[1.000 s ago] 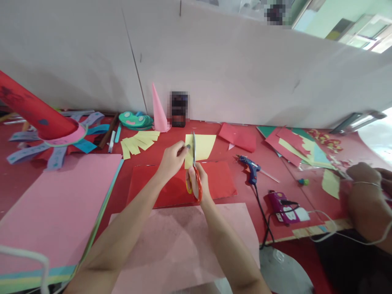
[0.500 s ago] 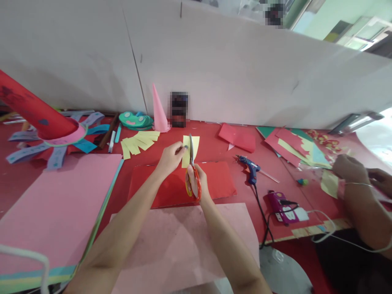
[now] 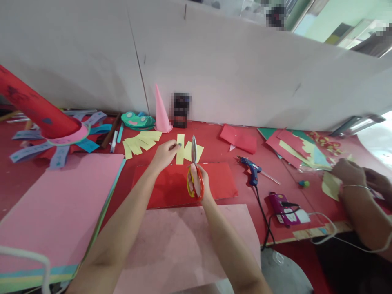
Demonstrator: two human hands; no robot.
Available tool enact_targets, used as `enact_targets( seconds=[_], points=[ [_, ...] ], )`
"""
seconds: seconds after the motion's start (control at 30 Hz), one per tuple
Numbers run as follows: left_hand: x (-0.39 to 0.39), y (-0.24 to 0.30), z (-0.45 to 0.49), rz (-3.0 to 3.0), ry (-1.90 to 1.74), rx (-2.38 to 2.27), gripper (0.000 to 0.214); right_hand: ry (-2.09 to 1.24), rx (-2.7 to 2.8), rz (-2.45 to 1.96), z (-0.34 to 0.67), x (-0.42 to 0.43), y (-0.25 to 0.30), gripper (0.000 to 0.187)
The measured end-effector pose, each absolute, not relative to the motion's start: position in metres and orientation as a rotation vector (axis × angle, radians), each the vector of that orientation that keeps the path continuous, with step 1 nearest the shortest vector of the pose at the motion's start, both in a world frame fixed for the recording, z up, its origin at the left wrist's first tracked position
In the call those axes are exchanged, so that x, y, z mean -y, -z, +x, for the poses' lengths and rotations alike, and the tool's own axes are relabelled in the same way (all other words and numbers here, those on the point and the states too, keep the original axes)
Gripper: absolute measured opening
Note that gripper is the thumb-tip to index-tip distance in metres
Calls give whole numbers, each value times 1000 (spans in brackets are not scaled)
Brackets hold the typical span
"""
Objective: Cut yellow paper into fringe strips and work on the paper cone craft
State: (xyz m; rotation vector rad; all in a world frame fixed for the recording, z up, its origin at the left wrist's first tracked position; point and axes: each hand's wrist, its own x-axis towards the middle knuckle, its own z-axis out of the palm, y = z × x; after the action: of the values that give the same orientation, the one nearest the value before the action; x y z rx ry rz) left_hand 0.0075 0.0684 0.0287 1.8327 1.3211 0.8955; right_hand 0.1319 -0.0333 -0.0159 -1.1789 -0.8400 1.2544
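My left hand [image 3: 167, 152] had its fingertips pinched on the left long edge of a yellow paper strip [image 3: 180, 152], over the surface [image 3: 212, 141] near the far edge of the red board [image 3: 171, 190]. My right hand [image 3: 206, 183] was wrapped around the handles of the scissors [image 3: 194, 154], their blades pointing toward the surface's back edge and apparently together. A yellow paper piece [image 3: 199, 154] showed behind them; a fan of yellow strips [image 3: 141, 141] lay left of the strip. I judged the strip light, flexible and easily creased, best pinched gently by an edge; the scissors seemed stiffer, heavier, best held by their loops.
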Motion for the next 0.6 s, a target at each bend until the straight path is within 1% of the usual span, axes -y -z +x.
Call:
enact_targets(
  seconds=[0.07,0.2,0.27,0.37,0.43,0.6],
  points=[
    [-78,-20,-3,1786,-885,-1372,27,-1261,837,-1161,132,33,17,35],
    [-96,0,-27,1515,-948,-1598,15,-1256,834,-1155,131,32,19,35],
    [-101,6,-40,1278,-1017,-1659,15,-1253,836,-1150,130,32,19,35],
    [-104,10,-54,1190,-1074,-1706,21,-1262,852,-1147,130,33,19,36],
    [-105,9,-60,1232,-1079,-1713,25,-1266,854,-1154,130,33,18,37],
    [-102,-3,-65,1550,-1008,-1586,32,-1279,824,-1144,130,34,16,37]
  ],
)
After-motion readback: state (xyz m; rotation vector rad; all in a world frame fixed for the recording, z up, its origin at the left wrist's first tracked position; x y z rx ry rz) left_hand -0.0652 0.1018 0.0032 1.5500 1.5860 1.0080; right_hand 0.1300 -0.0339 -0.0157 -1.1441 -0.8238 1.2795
